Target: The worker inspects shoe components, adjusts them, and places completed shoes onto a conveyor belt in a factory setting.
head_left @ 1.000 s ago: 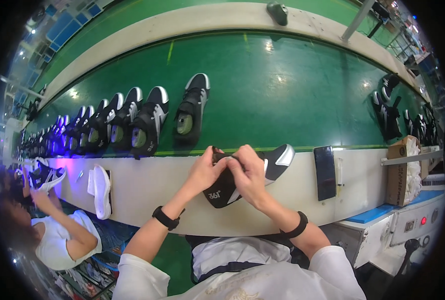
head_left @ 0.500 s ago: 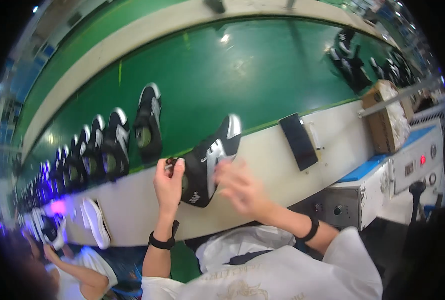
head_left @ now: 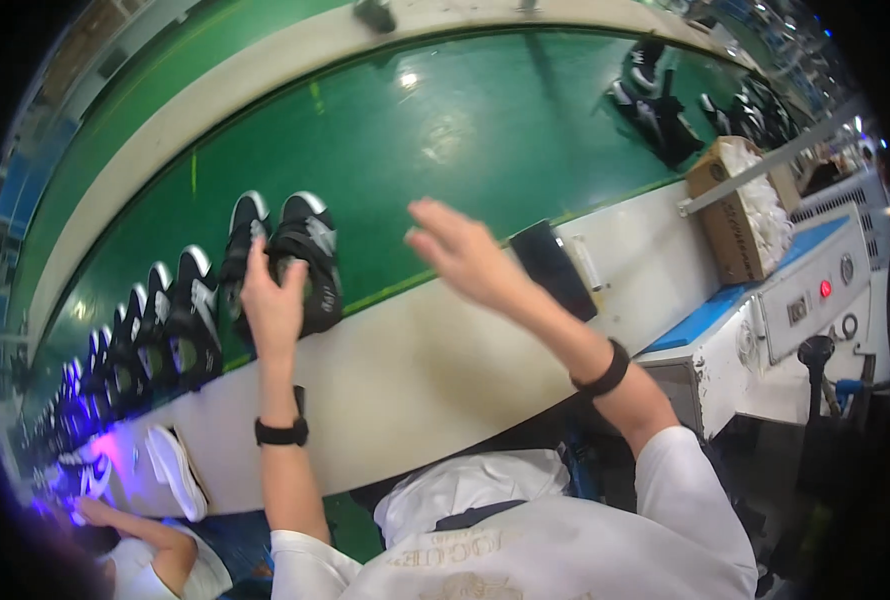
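Two black sneakers with white toes stand side by side on the green conveyor belt (head_left: pixel 445 130), toes pointing away from me. My left hand (head_left: pixel 273 300) is at their heels, fingers stretched between the left sneaker (head_left: pixel 248 222) and the right sneaker (head_left: pixel 310 245). Its thumb lies apart at the right sneaker's collar, and the palm hides part of both heels. My right hand (head_left: pixel 465 255) is raised over the belt's near edge, fingers outstretched and holding nothing. Under that forearm lies a dark, flat rectangular object (head_left: pixel 553 268), partly covered.
A row of black sneakers (head_left: pixel 193 315) runs along the belt at left. A white sole (head_left: pixel 177 475) lies on the pale ledge (head_left: pixel 415 375), near a co-worker's arm (head_left: pixel 155 540). At right are a cardboard box (head_left: pixel 727 215), a control panel (head_left: pixel 810 290) and more sneakers (head_left: pixel 655 120).
The sneaker between my hands has moved left onto the belt beside another one. My left hand went with it; my right hand has let go and moved up over the belt.
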Available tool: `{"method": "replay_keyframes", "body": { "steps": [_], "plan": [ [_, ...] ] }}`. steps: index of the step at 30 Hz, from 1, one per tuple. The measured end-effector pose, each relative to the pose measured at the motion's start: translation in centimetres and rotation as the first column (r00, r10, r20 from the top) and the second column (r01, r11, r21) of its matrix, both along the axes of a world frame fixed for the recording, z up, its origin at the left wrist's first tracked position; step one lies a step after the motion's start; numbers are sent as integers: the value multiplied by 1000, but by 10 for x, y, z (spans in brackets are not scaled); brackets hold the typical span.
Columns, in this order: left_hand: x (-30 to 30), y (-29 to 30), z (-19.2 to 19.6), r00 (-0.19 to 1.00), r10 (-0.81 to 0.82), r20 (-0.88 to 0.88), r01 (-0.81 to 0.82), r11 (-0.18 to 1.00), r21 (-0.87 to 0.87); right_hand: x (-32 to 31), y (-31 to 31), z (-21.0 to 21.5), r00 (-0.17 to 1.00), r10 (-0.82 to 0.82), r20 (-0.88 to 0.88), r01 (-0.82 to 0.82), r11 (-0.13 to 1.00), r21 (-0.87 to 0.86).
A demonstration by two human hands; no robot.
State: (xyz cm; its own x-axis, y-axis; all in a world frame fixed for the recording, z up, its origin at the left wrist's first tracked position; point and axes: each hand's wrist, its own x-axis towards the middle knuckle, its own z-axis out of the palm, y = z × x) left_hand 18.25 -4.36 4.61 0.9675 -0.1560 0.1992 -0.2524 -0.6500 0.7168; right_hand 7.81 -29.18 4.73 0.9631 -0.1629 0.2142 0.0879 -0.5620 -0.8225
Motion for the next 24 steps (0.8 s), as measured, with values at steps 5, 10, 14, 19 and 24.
{"method": "replay_keyframes", "body": {
  "steps": [5, 10, 14, 19, 24],
  "plan": [
    [-17, -35, -9, 938, -271, 217, 230, 953, 196, 18, -210, -32, 849, -500, 172, 526, 770, -362],
    [-111, -20, -21, 792, -566, -227, 610, 738, 289, -2, -413, -51, 650, -725, 228, 648, 372, -664],
    [-117, -22, -30, 746, -560, -360, 666, 620, 415, -17, -471, -49, 424, -905, 30, 613, 263, -745],
    [-116, -28, -21, 715, -524, -463, 698, 568, 436, -20, -505, -52, 294, -956, -7, 596, 189, -781],
    [-116, -29, -29, 702, -529, -477, 712, 531, 459, -36, -522, -48, 255, -961, -108, 567, 239, -788]
  ]
}}
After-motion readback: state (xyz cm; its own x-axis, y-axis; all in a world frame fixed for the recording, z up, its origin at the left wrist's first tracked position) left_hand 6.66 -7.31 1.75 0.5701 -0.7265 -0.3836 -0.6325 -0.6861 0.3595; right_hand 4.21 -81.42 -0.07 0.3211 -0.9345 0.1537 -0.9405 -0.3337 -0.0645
